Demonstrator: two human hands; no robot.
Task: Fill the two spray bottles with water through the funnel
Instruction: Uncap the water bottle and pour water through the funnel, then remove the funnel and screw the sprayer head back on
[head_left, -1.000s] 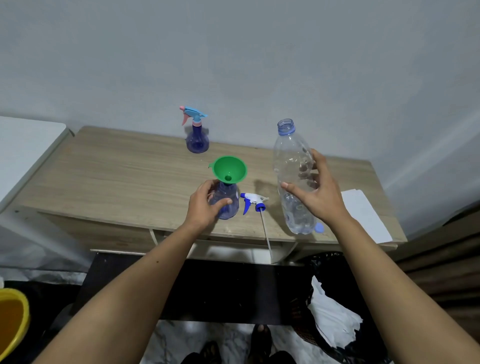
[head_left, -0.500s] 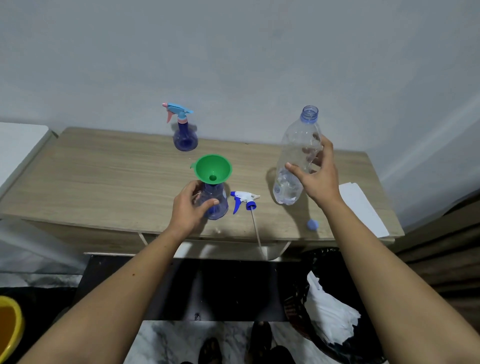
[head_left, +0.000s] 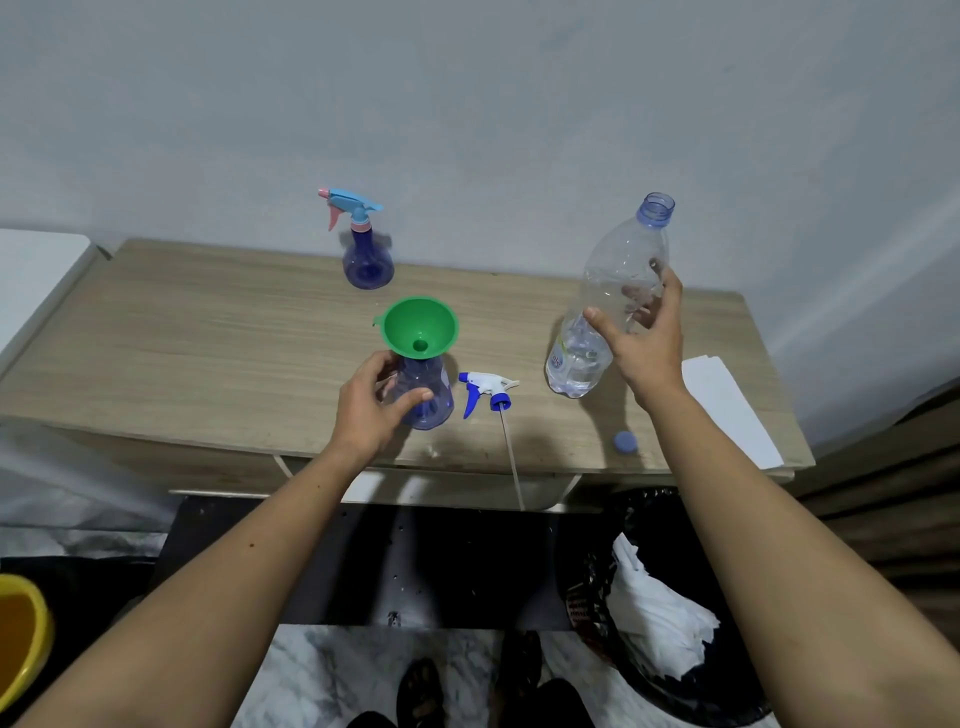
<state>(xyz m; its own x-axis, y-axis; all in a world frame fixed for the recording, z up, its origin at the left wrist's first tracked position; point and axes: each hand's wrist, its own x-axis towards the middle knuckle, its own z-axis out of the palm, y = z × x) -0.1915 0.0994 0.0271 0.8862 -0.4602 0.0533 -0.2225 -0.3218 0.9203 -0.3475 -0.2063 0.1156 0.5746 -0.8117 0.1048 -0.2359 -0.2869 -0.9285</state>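
We had poured nothing yet: our left hand gripped the open spray bottle under the funnel, our right hand held the water bottle at 3 o'clock, and the capped spray bottle waited at 12.

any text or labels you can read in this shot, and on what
None can be read.
water bottle, held by the right hand: a small label patch low on its side, too blurred to read.
The two spray bottles, green funnel and white paper show no print.
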